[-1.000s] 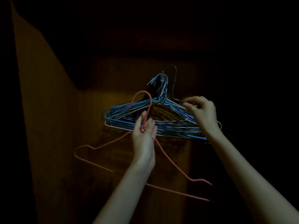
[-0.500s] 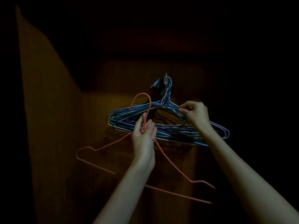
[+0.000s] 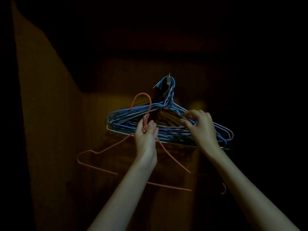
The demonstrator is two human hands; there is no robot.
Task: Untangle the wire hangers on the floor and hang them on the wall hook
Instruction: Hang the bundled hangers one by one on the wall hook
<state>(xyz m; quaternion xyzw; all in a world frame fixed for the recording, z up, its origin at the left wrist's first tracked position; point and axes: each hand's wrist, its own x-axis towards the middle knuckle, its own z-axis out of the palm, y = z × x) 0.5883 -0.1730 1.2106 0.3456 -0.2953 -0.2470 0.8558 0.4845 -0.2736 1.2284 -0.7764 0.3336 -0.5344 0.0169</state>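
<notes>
Dim home interior, likely closet or bedroom corner: brown wood-grain wall panel (image 3: 116,77), small metal wall hook (image 3: 169,79) holding bundle of blue wire hangers (image 3: 126,114).

Two bare hands and forearms, dimly lit

The left hand (image 3: 145,138) and the right hand (image 3: 200,129) are both uncovered: no glove, ring, watch or bracelet shows on either. Behind each grip, wrist and forearm run bare all the way down to the bottom edge of the view, with no sleeve or cuff in sight. Both arms are slender and smooth. The nails look short, though the dim light and blur on the right fingers (image 3: 189,116) hide finer detail there.
</notes>
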